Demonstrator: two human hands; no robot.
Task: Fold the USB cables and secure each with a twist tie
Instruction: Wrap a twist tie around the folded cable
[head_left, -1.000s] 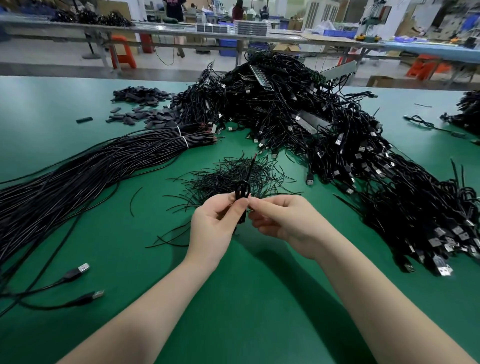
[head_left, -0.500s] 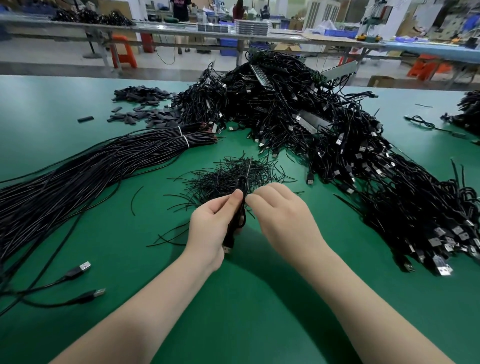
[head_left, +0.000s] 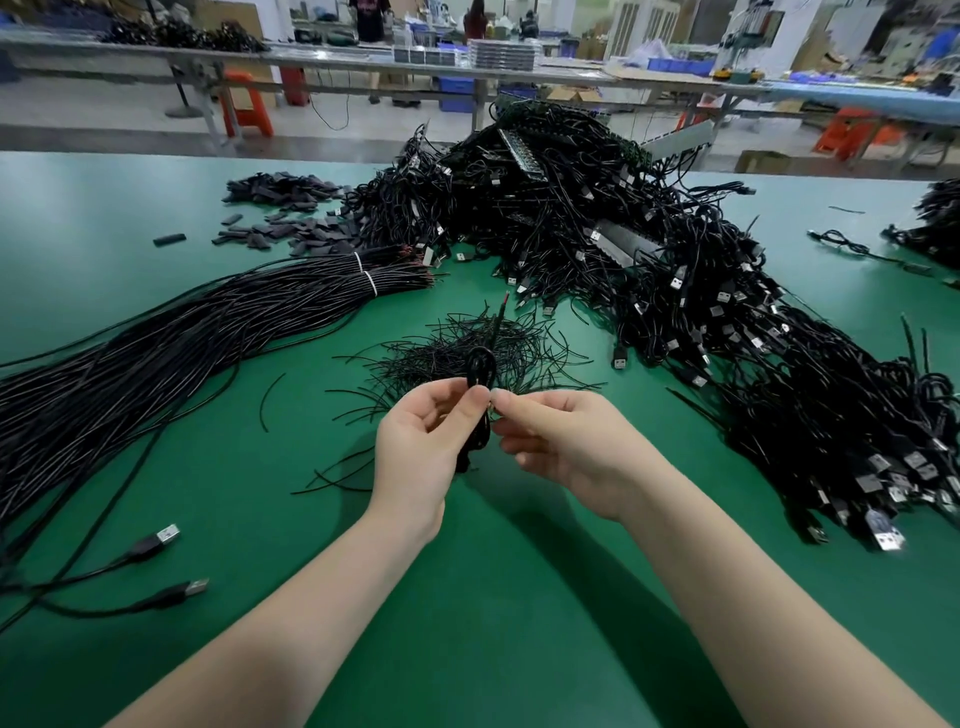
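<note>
My left hand (head_left: 421, 441) grips a folded black USB cable (head_left: 479, 369) upright above the green table, its loop sticking up past my thumb. My right hand (head_left: 561, 447) pinches at the cable's middle with thumb and forefinger; whatever it pinches there is too small to make out. Just behind my hands lies a loose heap of black twist ties (head_left: 467, 348).
A long bundle of straight black cables (head_left: 156, 353) lies at the left, with two USB plugs (head_left: 166, 535) near the front edge. A large pile of folded cables (head_left: 649, 270) fills the back and right. Small black pieces (head_left: 280, 208) lie at the back left.
My right hand has turned palm-up from knuckles-up while pinching at the cable's middle. The cable stays held upright in my left hand at the same spot.
</note>
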